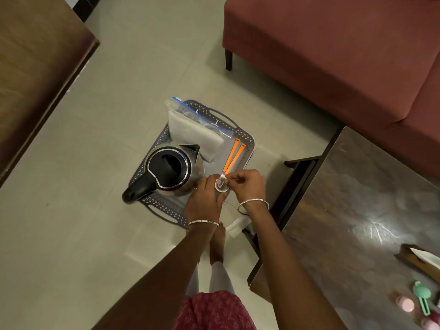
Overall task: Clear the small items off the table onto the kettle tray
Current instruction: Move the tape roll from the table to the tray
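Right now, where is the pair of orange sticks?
In the head view, the orange sticks lie side by side on the right part of the grey tray, beside the plastic bag, just beyond the right hand.

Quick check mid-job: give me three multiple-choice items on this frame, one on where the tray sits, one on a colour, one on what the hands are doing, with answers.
1. Where is the kettle tray?
A. on the floor
B. on the table
C. on the sofa

2. What colour are the two long clips on the tray?
A. green
B. orange
C. blue

3. What are the hands doing?
A. hanging empty
B. lifting the kettle
C. both holding a small round item over the tray

Answers: A, tiles show all round it; B, both strips are bright orange; C, the left hand and right hand meet on it.
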`<state>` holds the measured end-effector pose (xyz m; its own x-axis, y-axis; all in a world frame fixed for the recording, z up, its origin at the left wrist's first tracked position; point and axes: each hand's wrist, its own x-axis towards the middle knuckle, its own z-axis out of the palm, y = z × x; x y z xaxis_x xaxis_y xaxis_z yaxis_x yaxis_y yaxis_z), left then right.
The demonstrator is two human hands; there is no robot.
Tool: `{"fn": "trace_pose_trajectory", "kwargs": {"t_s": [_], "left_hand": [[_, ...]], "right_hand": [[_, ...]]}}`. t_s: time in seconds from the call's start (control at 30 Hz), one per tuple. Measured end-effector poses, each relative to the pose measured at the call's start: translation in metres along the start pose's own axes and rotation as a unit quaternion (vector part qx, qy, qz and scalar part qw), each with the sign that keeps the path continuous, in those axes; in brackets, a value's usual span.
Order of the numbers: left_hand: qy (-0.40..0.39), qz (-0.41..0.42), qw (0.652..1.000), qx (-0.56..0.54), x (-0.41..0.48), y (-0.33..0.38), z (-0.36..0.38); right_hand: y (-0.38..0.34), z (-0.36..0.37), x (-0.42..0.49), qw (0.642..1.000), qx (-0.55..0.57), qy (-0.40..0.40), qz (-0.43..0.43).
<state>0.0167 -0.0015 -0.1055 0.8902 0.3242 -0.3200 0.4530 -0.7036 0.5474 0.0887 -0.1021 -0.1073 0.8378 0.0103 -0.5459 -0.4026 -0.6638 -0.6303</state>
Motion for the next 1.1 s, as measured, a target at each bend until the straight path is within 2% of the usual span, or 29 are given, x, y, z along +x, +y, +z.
{"fn": "trace_pose_trajectory", "kwargs": {"t_s": [0.1,0.17,0.27,0.53,0.93,1.1], "left_hand": [[-0.002,-0.021,1.0,-0.016,0.01,0.003,0.002],[-0.013,-0.039,0.999,-0.036,0.015,0.005,0.005],[-0.021,-0.023,0.999,-0.036,0.014,0.006,0.007],[-0.011,-0.036,0.998,-0.057,0.012,-0.002,0.015],[-0.03,-0.03,0.997,-0.068,0.014,-0.005,0.012],[-0.029,-0.021,0.997,-0.074,0.013,-0.009,0.011]], "right_hand": [[-0.014,-0.002,0.019,0.996,-0.09,0.006,-0.018],[-0.022,-0.004,0.037,0.994,-0.103,0.038,-0.002],[-0.032,-0.003,0.065,0.988,-0.134,0.071,0.017],[-0.049,0.02,0.115,0.971,-0.233,0.056,-0.02],[-0.024,0.021,0.119,0.958,-0.272,0.084,-0.038],[-0.021,0.021,0.119,0.961,-0.25,0.108,-0.039]]}}
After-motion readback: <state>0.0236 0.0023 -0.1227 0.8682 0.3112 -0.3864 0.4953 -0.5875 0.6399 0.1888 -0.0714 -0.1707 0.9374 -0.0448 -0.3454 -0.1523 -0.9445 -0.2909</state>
